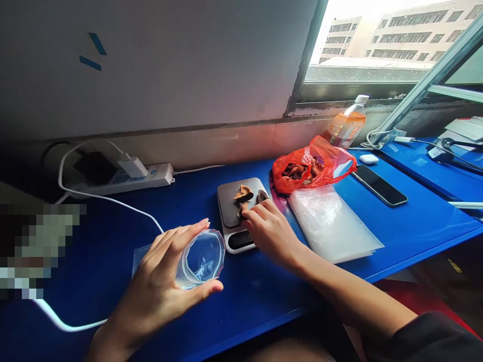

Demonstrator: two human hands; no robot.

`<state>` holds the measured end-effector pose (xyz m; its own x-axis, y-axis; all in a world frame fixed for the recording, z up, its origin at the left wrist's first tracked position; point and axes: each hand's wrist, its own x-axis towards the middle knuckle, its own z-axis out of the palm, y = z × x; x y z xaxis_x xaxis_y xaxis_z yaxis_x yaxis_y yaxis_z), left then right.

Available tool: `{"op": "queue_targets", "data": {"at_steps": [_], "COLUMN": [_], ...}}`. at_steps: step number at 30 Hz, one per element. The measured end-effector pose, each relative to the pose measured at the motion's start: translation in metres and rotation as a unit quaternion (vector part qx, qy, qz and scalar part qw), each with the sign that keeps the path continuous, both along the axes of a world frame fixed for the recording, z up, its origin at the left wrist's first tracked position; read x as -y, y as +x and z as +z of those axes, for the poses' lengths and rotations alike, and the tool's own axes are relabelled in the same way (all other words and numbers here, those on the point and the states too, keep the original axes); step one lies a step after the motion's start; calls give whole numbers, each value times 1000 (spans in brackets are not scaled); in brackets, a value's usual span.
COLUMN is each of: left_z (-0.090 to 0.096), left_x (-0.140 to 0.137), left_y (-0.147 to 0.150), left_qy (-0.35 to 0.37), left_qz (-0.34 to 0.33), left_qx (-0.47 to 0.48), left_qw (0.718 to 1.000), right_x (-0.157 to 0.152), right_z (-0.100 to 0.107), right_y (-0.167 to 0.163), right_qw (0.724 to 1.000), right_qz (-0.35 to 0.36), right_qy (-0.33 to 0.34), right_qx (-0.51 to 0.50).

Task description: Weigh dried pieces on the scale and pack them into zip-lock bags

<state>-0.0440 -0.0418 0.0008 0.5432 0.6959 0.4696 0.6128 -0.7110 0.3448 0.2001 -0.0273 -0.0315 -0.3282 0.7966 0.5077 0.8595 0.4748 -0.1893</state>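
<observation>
My left hand (pixel 160 266) is wrapped round a clear plastic bag (pixel 184 269), whose round mouth is held wide and faces me. Part of the bag shows behind the hand on the left. Over the kitchen scale (pixel 227 201), my right hand (pixel 275 234) is closed, its fingertips pinching a piece of dried mushroom (pixel 243 209). Another dried mushroom piece (pixel 243 192) lies on the plate just behind, and a darker piece (pixel 261 196) sits at the plate's right side, partly behind my knuckles. The scale's dark display (pixel 240 240) is partly covered by my hand.
Behind the scale sits a red plastic bag (pixel 320 177) of dried mushrooms. A stack of clear bags (pixel 332 226), a phone (pixel 380 185), an earbud case (pixel 369 159) and an orange drink bottle (pixel 347 123) are at right. A power strip (pixel 153 177) with a white cable (pixel 116 202) lies left.
</observation>
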Motion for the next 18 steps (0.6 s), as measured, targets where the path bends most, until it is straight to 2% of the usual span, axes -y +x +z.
{"op": "queue_targets", "data": {"at_steps": [4, 7, 10, 12, 14, 16, 18], "left_z": [3, 3, 2, 1, 2, 3, 3], "left_x": [-1, -2, -3, -4, -5, -5, -5], "left_y": [2, 2, 3, 4, 5, 5, 6], "left_qy": [-10, -13, -18, -15, -9, -6, -10], "left_qz": [8, 6, -4, -11, -11, -5, -1], "left_qx": [-2, -16, -25, -18, -15, -15, -16], "left_qw": [1000, 1000, 1000, 1000, 1000, 1000, 1000], "right_x": [9, 20, 24, 19, 8, -5, -17], "right_z": [4, 12, 19, 24, 27, 28, 23], "right_y": [7, 2, -12, -19, -20, -14, -6], "right_qw": [991, 971, 958, 958, 970, 979, 980], "right_qz": [27, 117, 233, 255, 185, 46, -84], "right_qy": [59, 61, -3, -19, 12, 50, 49], "right_qx": [-114, -200, -166, -133, -157, -190, -175]}}
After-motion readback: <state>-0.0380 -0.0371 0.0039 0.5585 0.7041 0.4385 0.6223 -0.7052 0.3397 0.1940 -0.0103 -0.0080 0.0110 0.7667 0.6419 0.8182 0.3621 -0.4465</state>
